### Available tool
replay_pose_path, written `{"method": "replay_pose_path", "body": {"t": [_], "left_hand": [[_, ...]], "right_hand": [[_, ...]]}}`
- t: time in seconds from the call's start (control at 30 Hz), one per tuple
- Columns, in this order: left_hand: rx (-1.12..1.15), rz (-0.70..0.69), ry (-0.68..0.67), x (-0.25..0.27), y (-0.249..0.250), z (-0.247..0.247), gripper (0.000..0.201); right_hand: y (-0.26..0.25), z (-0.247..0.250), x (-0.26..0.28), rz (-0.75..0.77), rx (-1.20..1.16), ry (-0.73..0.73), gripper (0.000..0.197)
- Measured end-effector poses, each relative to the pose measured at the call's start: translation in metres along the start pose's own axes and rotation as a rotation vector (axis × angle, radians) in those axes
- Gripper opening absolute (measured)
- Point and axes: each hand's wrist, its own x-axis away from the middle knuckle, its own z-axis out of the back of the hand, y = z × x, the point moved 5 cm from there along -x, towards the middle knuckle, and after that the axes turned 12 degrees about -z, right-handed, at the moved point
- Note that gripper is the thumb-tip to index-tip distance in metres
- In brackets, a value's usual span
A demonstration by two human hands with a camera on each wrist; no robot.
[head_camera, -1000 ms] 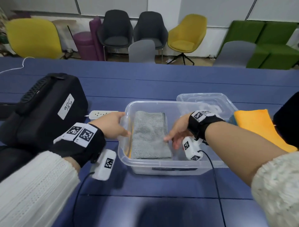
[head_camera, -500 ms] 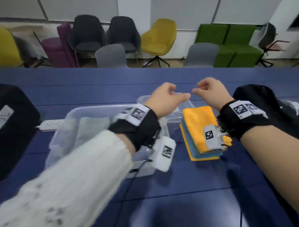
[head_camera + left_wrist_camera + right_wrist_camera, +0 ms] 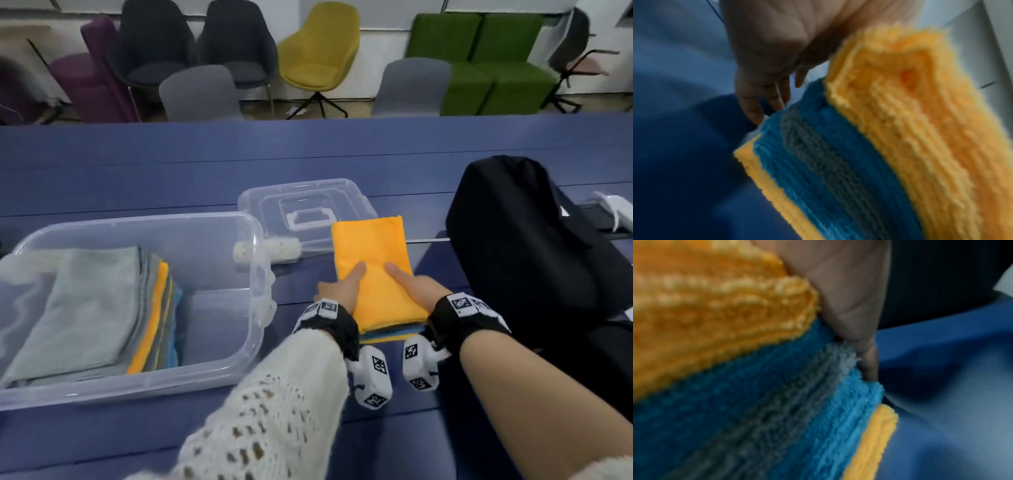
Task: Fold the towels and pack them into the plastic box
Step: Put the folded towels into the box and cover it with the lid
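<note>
Reaching away from the plastic box (image 3: pixel 144 380), where they were a second ago beside the packed grey towel (image 3: pixel 85 308), both hands now clasp the stack of folded towels (image 3: pixel 376 274) on the desk (image 3: pixel 308 161). The left hand (image 3: pixel 337 291) and right hand (image 3: pixel 416 289) each lay a thumb on the orange top layer, their fingers (image 3: pixel 754 104) tucked down the stack's sides (blue, grey and orange layers show there); each hand is clamped on the stack. I judge the next batch is about to be lifted. The open half of the box lies just left of the left fingers. Beyond the fingertips sits the clear lid (image 3: pixel 301 205); a black bag (image 3: pixel 534 246) crowds the right fingers, though the path boxward looks free.
</note>
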Motion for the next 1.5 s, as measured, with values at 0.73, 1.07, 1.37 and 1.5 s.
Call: {"method": "replay_pose_path", "body": {"t": [0.73,1.07,1.37,1.5], "left_hand": [[0.253,-0.527,-0.449,0.127,0.168,0.076,0.092],[0.000,-0.226,-0.355,0.133,0.120,0.289,0.068],[-0.139,-0.051,-0.323,0.091,0.081,0.303,0.075],[-0.204,-0.005,-0.365,0.070,0.074,0.303,0.071]], "right_hand": [[-0.098,0.043,0.181,0.460,-0.619,-0.482,0.041],[-0.144,-0.128,0.240,0.321,-0.341,-0.744,0.065],[-0.133,-0.175,0.219,0.122,-0.181,-0.628,0.074],[-0.132,-0.180,0.213,0.045,-0.133,-0.584,0.049]]}}
